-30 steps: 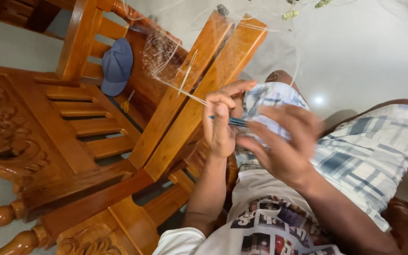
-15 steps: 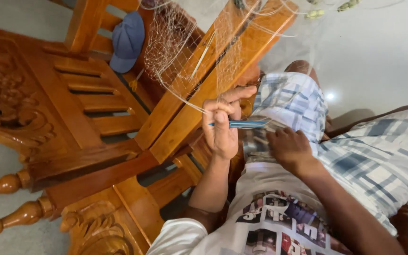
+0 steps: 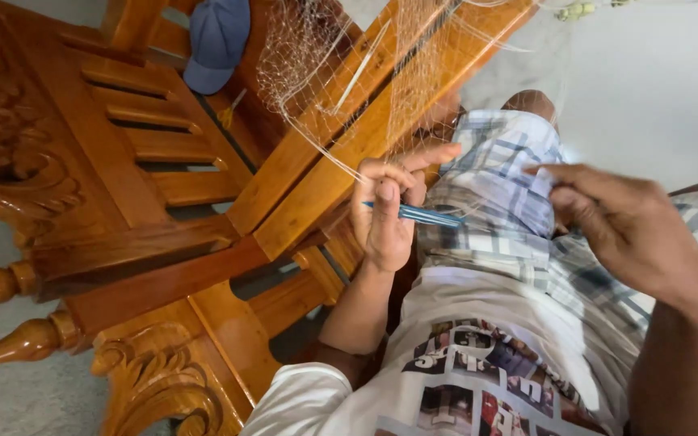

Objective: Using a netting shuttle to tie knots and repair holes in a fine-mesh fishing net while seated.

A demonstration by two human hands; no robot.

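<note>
Left hand (image 3: 385,211) closed around a slim blue plastic netting needle (image 3: 418,215), held level at centre, tip pointing right over the plaid-clad lap. Fine pale mesh fishing net (image 3: 341,77) hangs far centre, draped over slanted orange-brown wooden chair slats (image 3: 341,161); a strand runs down to the left fingers. Right hand (image 3: 628,222), at right, fingers curled, pinches net against checked cloth (image 3: 502,186). Blue cap (image 3: 216,40) lies far left.

Blue cap (image 3: 216,40) and fishing net (image 3: 325,73) run off the top edge
</note>
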